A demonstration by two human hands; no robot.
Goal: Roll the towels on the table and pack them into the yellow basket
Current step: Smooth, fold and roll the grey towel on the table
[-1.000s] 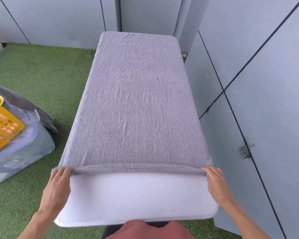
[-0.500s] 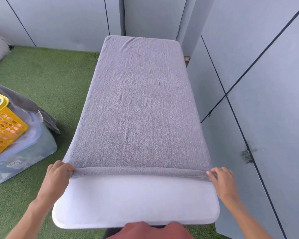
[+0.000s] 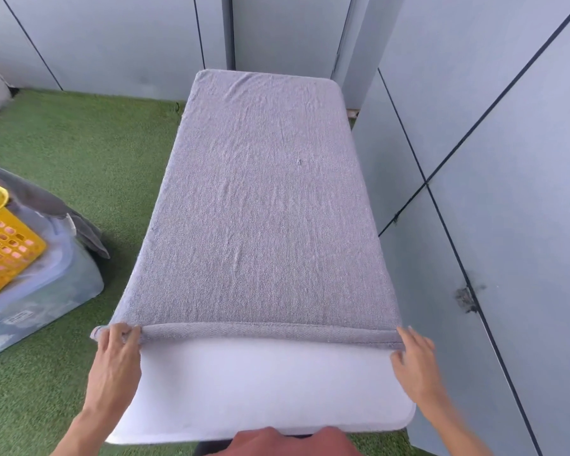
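The scene is bounded from 10 to 4 o'clock by grey wall panels [image 3: 494, 93] crossed by dark seams. The floor from 7 to 11 o'clock is covered by green artificial turf [image 3: 89, 153]. The centre is filled by a white table [image 3: 264, 390], its long side run from 6 towards 12 o'clock. Nearly all of its top is covered by a grey towel [image 3: 264, 205], spread flat, with its far end at 12 o'clock draped over the table's far edge and its near hem laid short of the table's near end, so that a bare white strip is left at 6 o'clock. At 9 o'clock, on the turf, a clear plastic bin [image 3: 43, 291] is seen with a dark grey cloth [image 3: 46, 199] hung over its rim, and the yellow basket [image 3: 4, 245] is set in it, well apart from the towel. The near left corner of the hem is pinched by the left hand [image 3: 116, 363] at 7 o'clock, fingers curled over the edge. The near right corner is gripped by the right hand [image 3: 415, 360] at 5 o'clock, slightly blurred.
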